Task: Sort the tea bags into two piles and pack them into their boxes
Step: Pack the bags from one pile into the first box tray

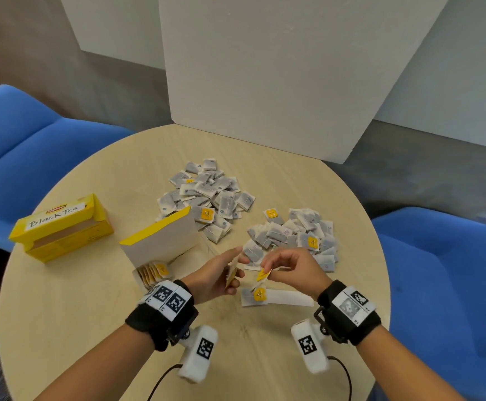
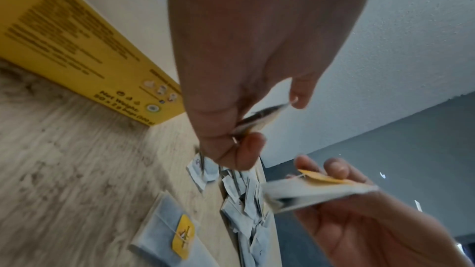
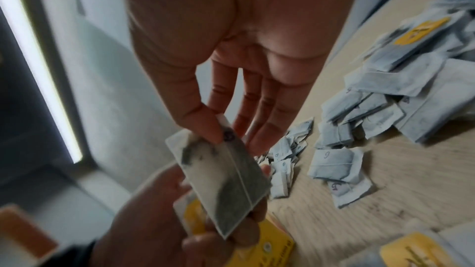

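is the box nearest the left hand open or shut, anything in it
Open. The near box has its lid flap standing up, and a row of tea bags stands inside; it is partly filled.

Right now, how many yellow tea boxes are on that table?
2. The yellow cardboard box labelled "Black Tea" lies at the left of the round wooden table. The open yellow box, some tea bags inside, stands beside the left hand.

We've got a pale wood-grain round table, two bright yellow boxes, the closed box wearing a white label with dark handwriting, the open box grey-brown inside. The tea bags are white-grey, a few with yellow tags. Blue chairs, black wristbands with black-and-white square markers.
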The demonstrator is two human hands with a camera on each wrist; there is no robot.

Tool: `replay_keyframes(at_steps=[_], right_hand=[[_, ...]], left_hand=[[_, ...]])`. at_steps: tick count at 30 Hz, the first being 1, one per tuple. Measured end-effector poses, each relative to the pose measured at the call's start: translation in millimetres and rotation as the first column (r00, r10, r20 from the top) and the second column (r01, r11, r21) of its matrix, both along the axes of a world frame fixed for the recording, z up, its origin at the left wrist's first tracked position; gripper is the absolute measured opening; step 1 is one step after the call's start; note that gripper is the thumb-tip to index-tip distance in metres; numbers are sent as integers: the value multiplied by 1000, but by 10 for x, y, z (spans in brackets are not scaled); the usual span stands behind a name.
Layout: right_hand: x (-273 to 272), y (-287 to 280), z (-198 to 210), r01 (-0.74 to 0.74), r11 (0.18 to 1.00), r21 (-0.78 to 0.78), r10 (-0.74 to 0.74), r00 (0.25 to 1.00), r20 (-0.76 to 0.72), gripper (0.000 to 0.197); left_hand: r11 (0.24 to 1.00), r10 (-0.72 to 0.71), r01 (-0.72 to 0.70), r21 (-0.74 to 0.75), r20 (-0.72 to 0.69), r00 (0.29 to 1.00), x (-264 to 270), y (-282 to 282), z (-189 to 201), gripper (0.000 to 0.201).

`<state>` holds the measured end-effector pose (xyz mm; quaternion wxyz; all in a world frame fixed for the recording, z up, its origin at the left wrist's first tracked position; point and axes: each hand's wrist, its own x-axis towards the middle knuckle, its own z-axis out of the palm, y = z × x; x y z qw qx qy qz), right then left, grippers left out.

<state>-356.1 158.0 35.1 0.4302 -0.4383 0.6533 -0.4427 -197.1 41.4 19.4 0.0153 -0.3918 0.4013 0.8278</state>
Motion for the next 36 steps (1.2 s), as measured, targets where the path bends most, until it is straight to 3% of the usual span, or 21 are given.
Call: replay_keyframes(at_steps=[3,5,8,13,16,22,26,30,33,36], right_hand=[[100,1,1,-81,996,48,87,986,-144,36],[166,-19,-29,-135,989,55,144,960,-240,27],[219,-51,-83,-172,984,45,178,942,-284,15],[168,-52,-121,16,1000,18,-10,954,-298,16],[213,-55,-124,154,982,-105,-182,917,-354,20],[580,-22,-351,49,983,-178,-132,861,-492,10],[761,-2,-415,55,992,-118,-102,889,-446,24],[659,-34,-402,53,996,-69,-77,906,-417,13],[439,-111,-351,119,993,23,-109,962,-251,15],[220,-202,-287,57,990,130,-51,997,-52,15]], left_hand=[[995,-103,103,-10,-16,995,2,3,9,26],[989,-146,147,18,-31,989,2,5,19,31],[989,-132,130,70,28,991,8,21,42,34],[986,-54,45,158,55,997,60,27,12,39],[982,20,-34,188,73,997,51,32,-50,34],[985,54,-59,163,35,998,-36,119,-38,36],[994,33,-38,106,57,998,-33,153,-77,45],[999,-2,-3,54,94,996,5,141,-132,47],[984,-117,130,-125,108,987,55,119,-200,59],[975,-159,154,-162,-17,987,71,143,-173,49]])
